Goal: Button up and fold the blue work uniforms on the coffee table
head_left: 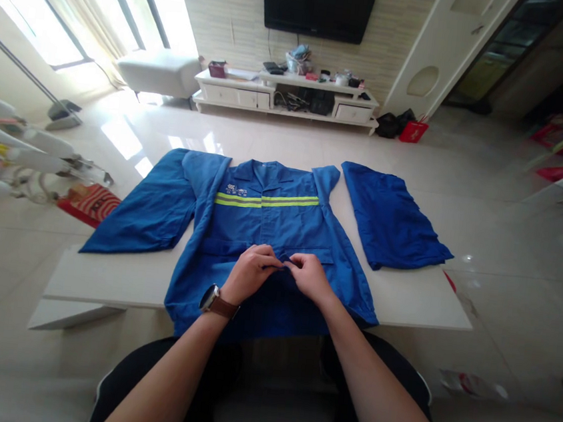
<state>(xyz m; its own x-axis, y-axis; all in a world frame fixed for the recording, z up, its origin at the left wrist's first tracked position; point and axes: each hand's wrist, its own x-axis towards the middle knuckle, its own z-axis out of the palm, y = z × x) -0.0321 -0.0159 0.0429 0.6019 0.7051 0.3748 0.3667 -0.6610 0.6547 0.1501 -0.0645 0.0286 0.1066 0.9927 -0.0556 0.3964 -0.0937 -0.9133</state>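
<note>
**Left hand (257, 267) and right hand (309, 276) meet on the jacket (285, 225)**

The left hand pinches cloth at the jacket's front, thumb and fingers together; the right hand, just beside it, does the same. Whether a button sits between the fingertips is too small to tell. The jacket lies under both hands on the table (417, 302), its collar (270, 176) ahead of them, its hem hanging over the edge below them. A yellow-grey stripe (290, 201) crosses the chest beyond the hands. A watch (209, 297) circles the left wrist. One folded blue cloth (144, 206) lies left of the left hand, another blue cloth (391, 219) right of the right hand. Far ahead of both stands a white cabinet (236, 97).
</note>
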